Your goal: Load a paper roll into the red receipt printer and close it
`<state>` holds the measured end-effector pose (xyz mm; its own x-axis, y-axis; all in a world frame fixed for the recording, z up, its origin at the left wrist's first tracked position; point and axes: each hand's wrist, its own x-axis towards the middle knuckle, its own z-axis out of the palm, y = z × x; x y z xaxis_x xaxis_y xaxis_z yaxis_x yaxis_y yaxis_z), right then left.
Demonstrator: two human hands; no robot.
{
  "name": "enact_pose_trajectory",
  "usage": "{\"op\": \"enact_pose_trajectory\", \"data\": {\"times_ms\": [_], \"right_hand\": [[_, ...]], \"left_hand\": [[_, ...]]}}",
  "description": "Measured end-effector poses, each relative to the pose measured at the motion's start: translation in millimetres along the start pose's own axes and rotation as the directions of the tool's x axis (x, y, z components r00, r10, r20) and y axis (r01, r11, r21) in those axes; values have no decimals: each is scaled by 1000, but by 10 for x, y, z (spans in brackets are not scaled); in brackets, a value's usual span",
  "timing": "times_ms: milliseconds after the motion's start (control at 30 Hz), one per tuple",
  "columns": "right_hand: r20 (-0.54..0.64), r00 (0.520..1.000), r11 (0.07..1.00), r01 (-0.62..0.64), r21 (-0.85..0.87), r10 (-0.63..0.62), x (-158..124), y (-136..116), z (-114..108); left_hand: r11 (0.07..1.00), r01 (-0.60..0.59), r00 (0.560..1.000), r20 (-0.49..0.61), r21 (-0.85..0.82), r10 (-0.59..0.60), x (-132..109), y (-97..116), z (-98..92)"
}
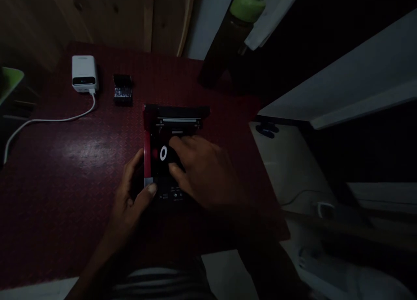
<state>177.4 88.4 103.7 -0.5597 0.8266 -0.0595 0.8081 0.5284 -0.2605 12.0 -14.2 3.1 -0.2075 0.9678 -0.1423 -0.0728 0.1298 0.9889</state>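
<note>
A small red and black device (147, 156), which looks like a portable printer, lies on the dark red table with its black lid (177, 113) raised at the far side. My left hand (132, 198) grips its left side, the thumb on the near left corner by the small printed buttons or marks. Inside the open bay shows a white ring (163, 153), perhaps the end of a roll. My right hand (203, 171) reaches into the bay from the right, thumb and fingers bent in a pinch beside the ring. What lies between those fingers is dark and mostly hidden.
A white power bank (84, 71) with a white cable (65, 120) stands at the table's back left. Beside it lies a small black object (123, 91). A dark bottle with a green cap (247, 6) stands at the back right. Slippers (266, 129) lie on the floor.
</note>
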Motion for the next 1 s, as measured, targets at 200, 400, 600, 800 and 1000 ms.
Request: {"op": "enact_pose_trajectory", "data": {"times_ms": [200, 400, 600, 800, 1000], "right_hand": [[-545, 826, 907, 109, 406, 144, -544, 503, -179], [-487, 736, 716, 5, 698, 469, -285, 1211, 295], [-249, 847, 590, -91, 803, 470, -34, 1294, 888], [-217, 875, 605, -102, 789, 432, -31, 1245, 953], [-178, 862, 608, -175, 774, 474, -492, 1272, 765]], "left_hand": [[996, 90, 995, -43, 24, -89, -19, 153, 57], [986, 124, 990, -78, 114, -116, -29, 205, 64], [987, 114, 993, -53, 112, -108, -3, 211, 78], [987, 126, 991, -48, 101, -121, -10, 241, 96], [985, 106, 994, -53, 133, -100, -24, 240, 69]]}}
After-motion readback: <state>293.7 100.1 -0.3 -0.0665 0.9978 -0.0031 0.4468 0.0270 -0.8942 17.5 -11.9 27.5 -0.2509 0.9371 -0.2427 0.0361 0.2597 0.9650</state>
